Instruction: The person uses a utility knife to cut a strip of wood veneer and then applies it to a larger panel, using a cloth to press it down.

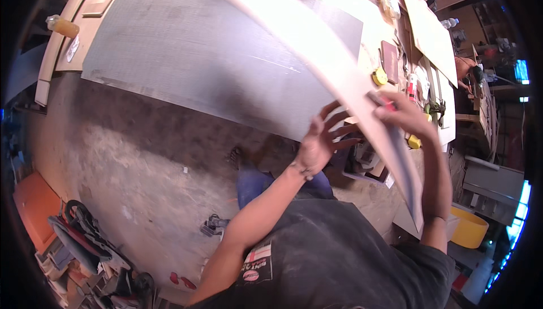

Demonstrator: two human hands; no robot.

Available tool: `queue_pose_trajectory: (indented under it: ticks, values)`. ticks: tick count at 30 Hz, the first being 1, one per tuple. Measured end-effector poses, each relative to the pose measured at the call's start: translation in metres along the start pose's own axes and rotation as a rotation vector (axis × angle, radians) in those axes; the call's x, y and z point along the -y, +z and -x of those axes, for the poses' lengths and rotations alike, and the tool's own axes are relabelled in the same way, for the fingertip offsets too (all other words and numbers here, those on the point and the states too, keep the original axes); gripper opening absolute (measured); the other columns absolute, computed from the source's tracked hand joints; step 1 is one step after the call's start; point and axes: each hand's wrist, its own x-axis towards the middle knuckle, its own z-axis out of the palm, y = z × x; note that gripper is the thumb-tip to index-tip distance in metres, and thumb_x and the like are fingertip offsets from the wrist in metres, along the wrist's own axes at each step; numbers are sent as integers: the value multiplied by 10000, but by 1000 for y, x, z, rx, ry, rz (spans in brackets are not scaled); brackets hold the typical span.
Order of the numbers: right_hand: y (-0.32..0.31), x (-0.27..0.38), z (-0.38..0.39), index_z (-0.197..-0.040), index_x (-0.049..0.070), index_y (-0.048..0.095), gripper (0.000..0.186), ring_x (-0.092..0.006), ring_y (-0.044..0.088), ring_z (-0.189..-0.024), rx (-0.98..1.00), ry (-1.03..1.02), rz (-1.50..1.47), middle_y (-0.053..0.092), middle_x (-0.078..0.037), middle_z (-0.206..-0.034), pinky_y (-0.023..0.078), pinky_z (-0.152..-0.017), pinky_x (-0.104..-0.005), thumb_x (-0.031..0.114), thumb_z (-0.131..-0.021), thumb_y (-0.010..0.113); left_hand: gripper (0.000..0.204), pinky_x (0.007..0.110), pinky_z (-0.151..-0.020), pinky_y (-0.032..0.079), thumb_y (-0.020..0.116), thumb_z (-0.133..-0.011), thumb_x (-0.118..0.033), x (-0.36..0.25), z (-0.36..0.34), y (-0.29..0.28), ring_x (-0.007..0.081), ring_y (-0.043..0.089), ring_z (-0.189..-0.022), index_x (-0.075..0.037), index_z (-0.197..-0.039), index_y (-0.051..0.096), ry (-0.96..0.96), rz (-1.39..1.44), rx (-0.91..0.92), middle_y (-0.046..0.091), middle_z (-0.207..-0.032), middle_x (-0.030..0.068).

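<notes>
A long pale strip of board [305, 43] runs diagonally from above the grey sheet [186, 43] down along my right forearm, slightly blurred. My right hand [399, 114] is closed on a small dark-and-red tool [380, 101] lying against the strip near its right edge; whether it grips the board too is unclear. My left hand [325, 136] is open below the strip's left edge, fingers spread and slightly curled; I cannot tell whether the fingertips touch the board.
Right of the sheet lie a yellow tape measure [379, 74], a maroon flat item [389, 60] and several tools. A bottle of orange liquid [62, 26] stands at top left. A crate [365, 167] sits below the bench. An orange panel [37, 207] and wheeled clutter [90, 241] are at lower left.
</notes>
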Motion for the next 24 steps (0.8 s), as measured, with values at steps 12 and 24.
queue_pose_trajectory:
  ticks: [12,24]
  values:
    - [195,169,-95,-1382,178,574,897,-380,713,-890,-41,-72,436,699,-158,-1077,559,-746,-467,681,-673,798,414,498,-1015,534,600,-1035,-164,-261,79,-108,331,632,-1184,93,-1349,521,485,-62,-872,620,-1285,205]
    - [207,114,-204,-1591,119,275,1298,-382,700,-931,-3,-16,443,454,-164,-1470,583,-786,-469,448,-526,940,451,515,-1081,481,601,-1037,-295,-446,18,-201,327,606,-1232,25,-1349,542,390,-87,-1012,630,-1311,146]
